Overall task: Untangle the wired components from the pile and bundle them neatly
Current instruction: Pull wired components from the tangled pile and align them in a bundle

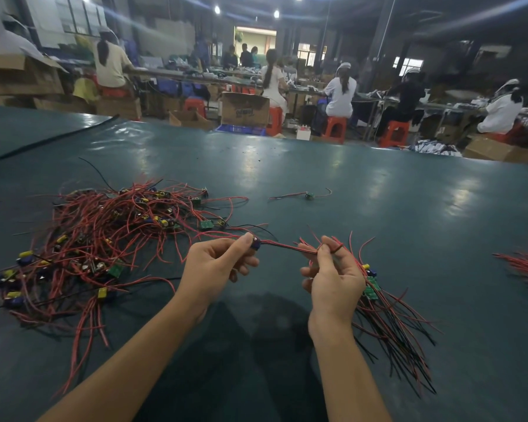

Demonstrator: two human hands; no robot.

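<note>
We see two slim, bare forearms (128, 354) ending in the left hand (217, 263) and right hand (333, 284). The fingers (325, 254) are slender, and the left thumb's nail (248, 238) is short and plain.

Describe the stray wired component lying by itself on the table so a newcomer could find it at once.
Start at the big tangled pile on the left of the green table. Look just beyond its far right edge: one small green board lies alone, its thin wires spread flat, touching nothing else.
</note>
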